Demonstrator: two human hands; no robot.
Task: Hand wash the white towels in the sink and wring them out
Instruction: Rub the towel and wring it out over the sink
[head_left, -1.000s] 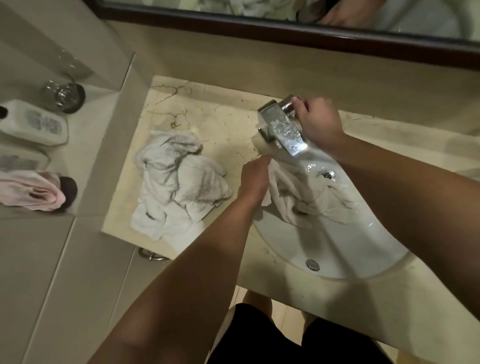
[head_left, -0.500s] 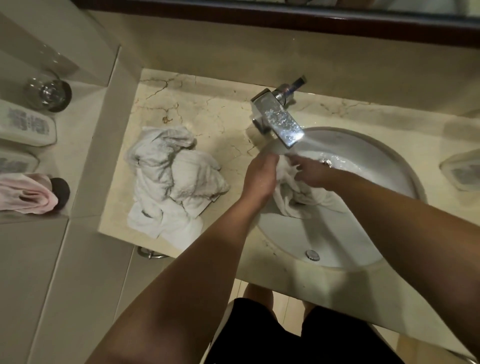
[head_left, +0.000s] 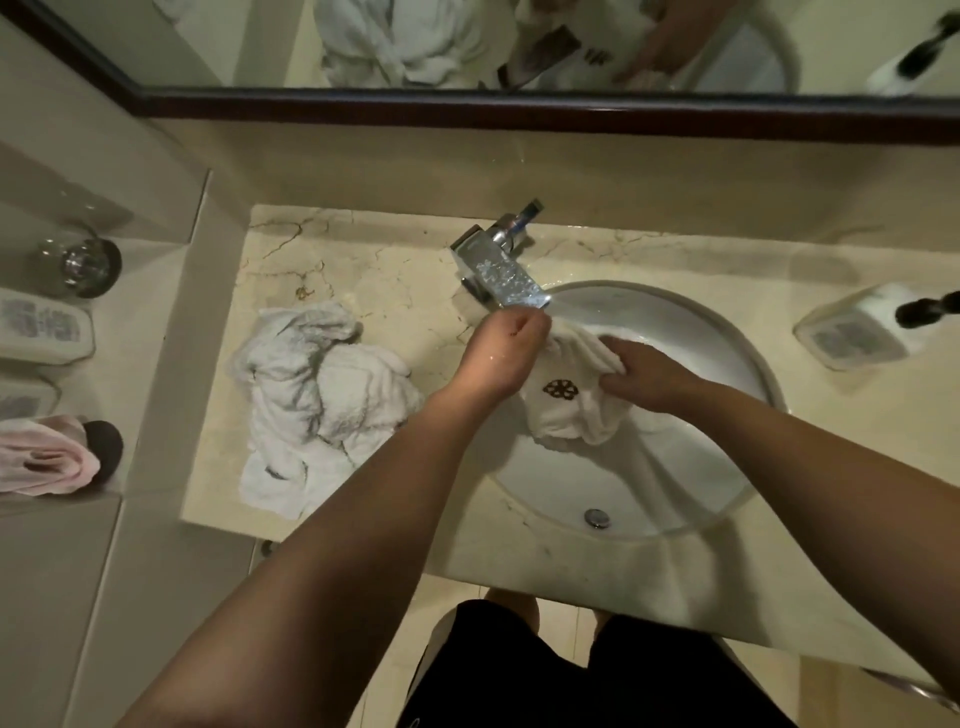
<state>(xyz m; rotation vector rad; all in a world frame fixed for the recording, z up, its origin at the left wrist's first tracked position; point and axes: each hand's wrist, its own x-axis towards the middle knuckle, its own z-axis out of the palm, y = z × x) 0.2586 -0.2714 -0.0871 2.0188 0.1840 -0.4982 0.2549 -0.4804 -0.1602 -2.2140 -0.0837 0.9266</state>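
Both hands over sink (head_left: 727, 332) — left hand (head_left: 501, 353) and right hand (head_left: 649, 376), each grip pinching white towel (head_left: 566, 410) under faucet (head_left: 501, 273).

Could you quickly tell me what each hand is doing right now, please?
Left hand: closed, gripping the white towel under the faucet.
Right hand: closed, gripping the same towel.

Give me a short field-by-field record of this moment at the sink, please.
left hand: grips the towel's upper end under the faucet
right hand: grips the same towel
towel: white, dark emblem, bunched over the sink
towel pile: on the counter, left of the sink
dispenser: right of the sink
water: cannot tell if running
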